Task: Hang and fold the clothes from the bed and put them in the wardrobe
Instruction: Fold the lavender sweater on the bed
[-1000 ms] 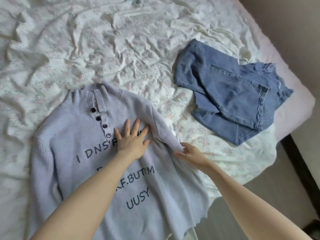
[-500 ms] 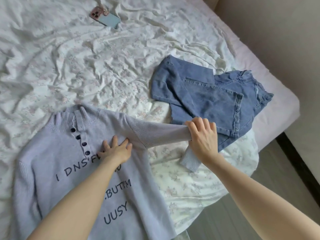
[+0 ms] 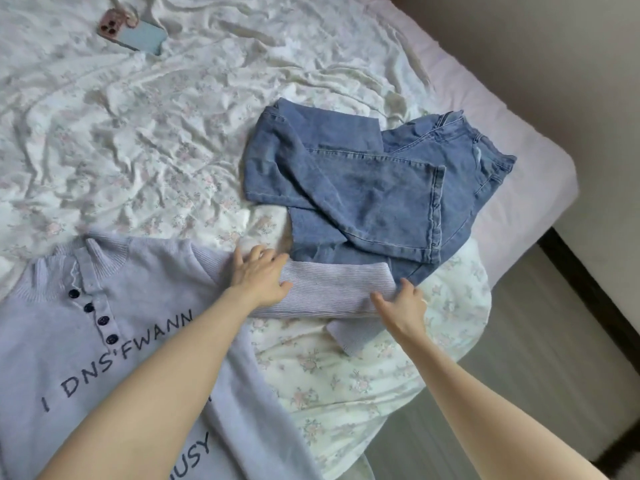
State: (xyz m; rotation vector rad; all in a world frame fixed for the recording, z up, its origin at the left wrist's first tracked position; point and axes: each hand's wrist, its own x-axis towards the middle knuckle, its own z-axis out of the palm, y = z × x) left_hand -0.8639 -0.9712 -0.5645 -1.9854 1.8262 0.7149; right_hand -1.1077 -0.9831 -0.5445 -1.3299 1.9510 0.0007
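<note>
Lavender knit: the sweater (image 3: 114, 341) lies face up at the near left edge of the bed (image 3: 540, 161), collar toward the far side.

Head view, change. A second ago the right sleeve (image 3: 332, 289) was folded in against the body. It is now drawn straight out toward the bed's right edge, cuff bent back toward the near edge. The left hand (image 3: 258, 275), formerly flat on the chest, has moved to the shoulder end of the sleeve and presses there, fingers spread and nearly straight. The right hand (image 3: 401, 304) holds the sleeve near the cuff, thumb and fingers curled onto the knit.

Judgement: the garment is being laid out flat as preparation for folding; no fold is yet made.

The jeans (image 3: 363, 188) lie roughly doubled near the right edge, untouched, just beyond the sleeve. A phone (image 3: 133, 34) rests at the far left of the sheet (image 3: 156, 133).

Containers: none in view. The wardrobe is not visible; nothing is stored yet.
</note>
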